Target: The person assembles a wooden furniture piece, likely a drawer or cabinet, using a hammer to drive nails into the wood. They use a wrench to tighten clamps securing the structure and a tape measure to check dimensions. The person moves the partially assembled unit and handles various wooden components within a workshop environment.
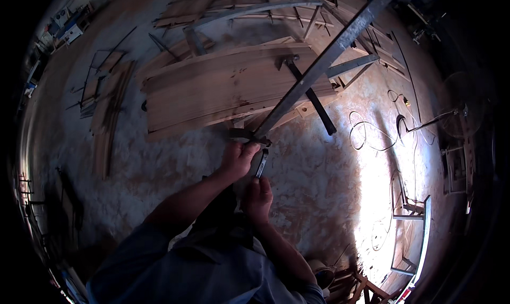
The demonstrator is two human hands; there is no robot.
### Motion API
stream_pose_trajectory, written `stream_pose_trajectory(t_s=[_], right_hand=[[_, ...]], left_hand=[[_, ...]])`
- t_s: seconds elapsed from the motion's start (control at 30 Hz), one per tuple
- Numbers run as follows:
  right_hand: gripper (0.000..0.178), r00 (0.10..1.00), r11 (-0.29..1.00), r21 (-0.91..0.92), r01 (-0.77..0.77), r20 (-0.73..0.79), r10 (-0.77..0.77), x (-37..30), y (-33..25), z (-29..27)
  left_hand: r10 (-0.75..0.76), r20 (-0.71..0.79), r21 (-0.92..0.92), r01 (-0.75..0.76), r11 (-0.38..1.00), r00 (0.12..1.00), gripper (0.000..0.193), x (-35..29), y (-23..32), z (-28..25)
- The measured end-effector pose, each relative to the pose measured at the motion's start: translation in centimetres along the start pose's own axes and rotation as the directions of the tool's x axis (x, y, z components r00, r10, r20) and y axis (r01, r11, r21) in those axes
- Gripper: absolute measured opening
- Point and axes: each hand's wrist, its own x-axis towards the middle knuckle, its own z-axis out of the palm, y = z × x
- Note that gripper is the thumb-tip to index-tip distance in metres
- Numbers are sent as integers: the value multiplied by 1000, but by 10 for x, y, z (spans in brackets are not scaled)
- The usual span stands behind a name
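Observation:
A long grey metal bar (332,54) slants from the upper right across the wooden panel to its near edge. Around its near end, by a dark metal piece like a clamp jaw (241,133), my left hand (237,159) is closed. Just below, my right hand (257,199) grips a slim silver tool (260,168) that looks like a wrench; its upper end is close to the bar's end, and I cannot tell if they touch. A hammer (313,99) with a dark handle lies on the wooden panel (207,86), its handle sticking out past the near edge.
Metal frames (260,7) and more boards stand beyond the panel. Long planks (112,118) lie on the floor at left. To the right are a loose cable (366,136), a sunlit strip of floor and a metal frame (425,229). Wooden pieces (361,288) sit at lower right.

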Motion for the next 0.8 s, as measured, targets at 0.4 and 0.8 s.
stream_pose_trajectory(t_s=[0.4, 0.8], right_hand=[[33, 999, 982, -190, 14, 51, -4, 92, -41, -9], [40, 860, 640, -708, 297, 490, 143, 45, 10, 9]], left_hand=[[-473, -9, -328, 444, 834, 881, 55, 25, -11, -65], [-98, 94, -646, 136, 751, 991, 75, 133, 18, -101]])
